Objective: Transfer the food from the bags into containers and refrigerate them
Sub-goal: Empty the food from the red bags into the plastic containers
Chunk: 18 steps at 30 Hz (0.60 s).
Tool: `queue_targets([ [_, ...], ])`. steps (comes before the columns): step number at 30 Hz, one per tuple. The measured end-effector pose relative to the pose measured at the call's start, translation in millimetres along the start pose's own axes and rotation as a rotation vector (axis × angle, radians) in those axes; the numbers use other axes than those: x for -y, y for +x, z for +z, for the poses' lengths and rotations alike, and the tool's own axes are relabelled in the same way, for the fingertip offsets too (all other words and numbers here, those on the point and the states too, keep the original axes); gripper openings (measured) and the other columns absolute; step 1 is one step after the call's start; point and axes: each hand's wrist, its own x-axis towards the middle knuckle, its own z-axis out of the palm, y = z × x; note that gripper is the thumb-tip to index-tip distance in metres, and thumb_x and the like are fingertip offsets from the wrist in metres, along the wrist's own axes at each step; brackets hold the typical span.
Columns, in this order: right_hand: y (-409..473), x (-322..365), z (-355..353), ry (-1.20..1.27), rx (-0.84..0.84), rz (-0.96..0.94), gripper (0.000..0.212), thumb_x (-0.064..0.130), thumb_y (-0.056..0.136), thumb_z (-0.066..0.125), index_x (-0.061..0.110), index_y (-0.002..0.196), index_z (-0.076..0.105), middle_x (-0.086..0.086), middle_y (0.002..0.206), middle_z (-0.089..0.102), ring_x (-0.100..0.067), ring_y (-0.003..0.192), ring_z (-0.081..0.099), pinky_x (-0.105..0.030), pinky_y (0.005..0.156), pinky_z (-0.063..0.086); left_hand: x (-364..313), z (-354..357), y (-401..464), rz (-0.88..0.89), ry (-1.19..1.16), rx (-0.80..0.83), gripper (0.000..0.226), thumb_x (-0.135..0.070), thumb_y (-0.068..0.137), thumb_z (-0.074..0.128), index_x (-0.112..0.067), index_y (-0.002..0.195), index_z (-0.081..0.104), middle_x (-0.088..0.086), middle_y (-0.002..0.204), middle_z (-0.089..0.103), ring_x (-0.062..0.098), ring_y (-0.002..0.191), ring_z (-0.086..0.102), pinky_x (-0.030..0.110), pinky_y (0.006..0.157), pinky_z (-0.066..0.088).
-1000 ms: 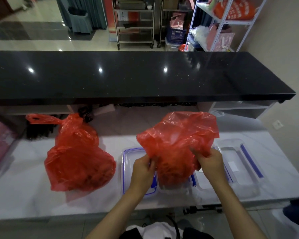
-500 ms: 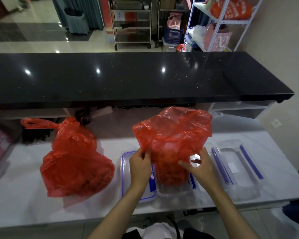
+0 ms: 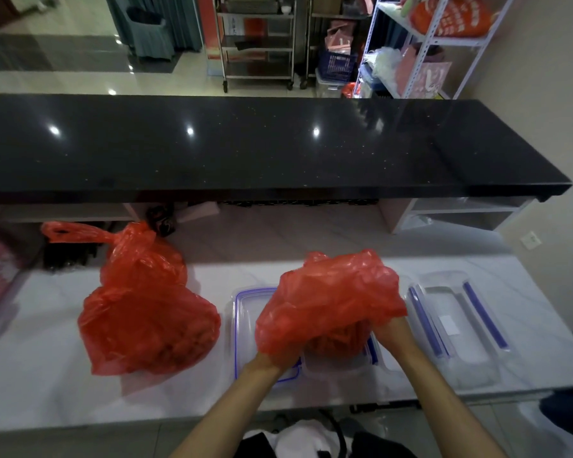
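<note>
A red plastic bag (image 3: 331,299) sits in a clear container (image 3: 336,370) at the counter's front middle, its top folded down over my hands. My left hand (image 3: 272,357) is mostly hidden under the bag's left edge and grips the plastic. My right hand (image 3: 389,332) holds the bag's right side low down. A clear lid with a blue seal (image 3: 245,312) lies flat just left of the container. A second red bag (image 3: 146,312), tied and full, stands at the left.
A second clear container with blue clips (image 3: 460,328) lies at the right on the white counter (image 3: 47,391). A raised black bar top (image 3: 245,147) runs along the back. Dark items sit under it at the far left.
The bag's top has been pushed down from upright and now drapes low over both hands. Both hands moved lower along the bag's sides.
</note>
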Motion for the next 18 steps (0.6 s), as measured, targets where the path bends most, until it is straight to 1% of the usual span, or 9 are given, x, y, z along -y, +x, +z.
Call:
queue_targets([
  [2,5,6,0,0.029,-0.008,-0.033,0.038,0.019,0.102,0.059,0.01,0.065,0.054,-0.013,0.058,0.056,-0.019,0.055,0.052,-0.035,0.051,0.046,-21,-6,-8,0.04,-0.055,-0.005,0.028,-0.038,0.106,0.057,-0.02,0.085,0.052,-0.003,0.072,0.046,0.004,0.068,0.049,0.017,0.062,0.046],
  [3,7,13,-1,0.037,0.003,-0.032,0.034,0.022,0.102,0.06,0.01,0.071,0.06,-0.011,0.063,0.063,-0.019,0.058,0.058,-0.037,0.052,0.05,-23,-6,-8,0.066,-0.071,-0.048,0.026,-0.025,0.108,0.056,-0.018,0.083,0.052,-0.001,0.071,0.048,0.003,0.064,0.05,0.012,0.057,0.045],
  [6,8,31,-5,0.051,0.004,-0.05,0.025,0.017,0.102,0.059,0.003,0.082,0.067,-0.009,0.076,0.07,-0.023,0.071,0.065,-0.036,0.062,0.055,-30,-9,-5,0.192,-0.1,-0.155,0.021,-0.039,0.106,0.057,-0.028,0.088,0.058,0.002,0.081,0.067,0.018,0.073,0.065,0.029,0.067,0.06],
  [8,10,36,-8,0.034,0.002,-0.086,0.032,0.024,0.103,0.059,0.0,0.086,0.07,-0.014,0.082,0.073,-0.026,0.078,0.068,-0.044,0.069,0.057,-35,-11,-6,0.229,-0.083,-0.162,0.017,-0.056,0.102,0.055,-0.041,0.104,0.062,-0.008,0.098,0.073,0.011,0.091,0.07,0.034,0.077,0.061],
  [9,10,39,-10,0.036,0.006,-0.091,0.032,0.028,0.103,0.059,0.004,0.084,0.072,-0.01,0.081,0.074,-0.02,0.077,0.069,-0.041,0.068,0.057,-38,-12,-6,0.25,-0.101,-0.182,0.022,-0.06,0.101,0.054,-0.043,0.112,0.063,-0.011,0.104,0.074,0.007,0.096,0.07,0.029,0.08,0.059],
  [11,12,42,-12,0.068,0.006,-0.077,0.029,0.031,0.102,0.06,0.02,0.077,0.071,0.006,0.075,0.072,-0.001,0.068,0.067,-0.017,0.058,0.051,-48,-16,-5,0.28,-0.139,-0.217,0.031,-0.058,0.101,0.054,-0.035,0.118,0.067,-0.01,0.104,0.075,0.007,0.098,0.07,0.024,0.081,0.057],
  [13,14,45,-12,0.084,0.0,-0.085,0.029,0.032,0.101,0.061,0.028,0.073,0.067,0.012,0.071,0.069,0.007,0.064,0.065,-0.008,0.054,0.045,-58,-20,-3,0.324,-0.11,-0.251,0.034,-0.052,0.103,0.055,-0.025,0.112,0.073,-0.006,0.097,0.077,0.012,0.091,0.072,0.031,0.079,0.058],
  [16,16,42,-11,0.082,0.003,-0.099,0.022,0.041,0.098,0.063,0.033,0.078,0.069,0.01,0.077,0.072,0.005,0.07,0.067,-0.012,0.06,0.048,-61,-24,3,0.311,-0.108,-0.219,0.036,-0.053,0.102,0.056,-0.023,0.111,0.075,-0.006,0.099,0.078,0.011,0.092,0.072,0.035,0.084,0.06],
  [18,19,32,-9,0.079,0.008,-0.085,0.018,0.048,0.094,0.065,0.034,0.085,0.072,0.008,0.084,0.075,-0.004,0.08,0.071,-0.025,0.07,0.056,-62,-26,6,0.307,-0.107,-0.224,0.037,-0.053,0.101,0.057,-0.023,0.116,0.074,-0.008,0.104,0.077,0.009,0.096,0.071,0.034,0.087,0.06],
])
